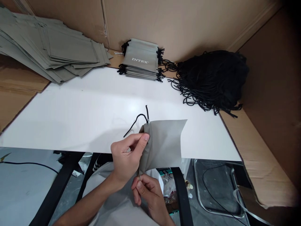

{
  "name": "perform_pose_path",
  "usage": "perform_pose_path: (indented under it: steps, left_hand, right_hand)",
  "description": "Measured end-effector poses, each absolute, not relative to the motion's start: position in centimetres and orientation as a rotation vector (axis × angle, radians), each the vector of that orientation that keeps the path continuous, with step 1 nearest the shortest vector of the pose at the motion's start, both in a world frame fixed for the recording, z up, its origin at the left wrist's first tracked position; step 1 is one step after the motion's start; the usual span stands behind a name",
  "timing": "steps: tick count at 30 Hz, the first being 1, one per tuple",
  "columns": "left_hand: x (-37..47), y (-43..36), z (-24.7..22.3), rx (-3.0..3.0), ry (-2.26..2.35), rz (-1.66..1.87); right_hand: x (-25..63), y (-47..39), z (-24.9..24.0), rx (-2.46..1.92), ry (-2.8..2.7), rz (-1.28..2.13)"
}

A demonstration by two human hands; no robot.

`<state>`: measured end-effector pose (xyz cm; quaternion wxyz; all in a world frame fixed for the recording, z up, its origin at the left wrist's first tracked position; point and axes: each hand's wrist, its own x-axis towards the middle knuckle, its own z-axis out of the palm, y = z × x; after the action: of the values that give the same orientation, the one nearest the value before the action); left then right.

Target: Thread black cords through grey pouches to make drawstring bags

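Observation:
A grey fabric pouch [166, 142] is held over the front edge of the white table. My left hand [127, 153] is closed on its left, gathered hem, thumb on top. From the hem's upper end sticks a small metal tip [148, 121], with a black cord [137, 117] looped at it and both cord ends loose. Below, my right hand [150, 191] is closed in a pinch at the hem's lower end. What its fingertips hold is too small to make out.
Flat grey pouches [70, 47] lie piled at the back left. A stack of corded pouches marked INTEX [141, 59] stands at the back middle. Right of it is a heap of black cords [211, 81]. Cardboard walls [188, 25] surround the white table [94, 103].

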<state>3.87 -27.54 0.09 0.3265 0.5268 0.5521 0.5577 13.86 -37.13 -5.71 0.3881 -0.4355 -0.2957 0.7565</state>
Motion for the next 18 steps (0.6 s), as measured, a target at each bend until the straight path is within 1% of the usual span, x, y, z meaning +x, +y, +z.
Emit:
perform_pose_path:
  steps: [7, 13, 16, 18]
  left_hand:
    - [4.1, -27.2, -0.1, 1.219, 1.387, 1.454]
    - [4.3, -26.7, -1.3, 1.074, 1.391, 1.455]
    - [4.5, -26.5, -1.6, 0.994, 1.385, 1.484]
    - [4.8, -26.5, -1.6, 0.954, 1.372, 1.523]
  right_hand:
    - [14.7, -36.9, -4.5, -1.204, -0.703, 1.845]
    - [15.2, -37.1, -4.2, -1.324, -0.737, 1.760]
    - [16.2, -36.8, -3.8, -1.458, -0.871, 1.658]
    - [17.3, -36.3, -3.5, -1.571, -1.067, 1.565]
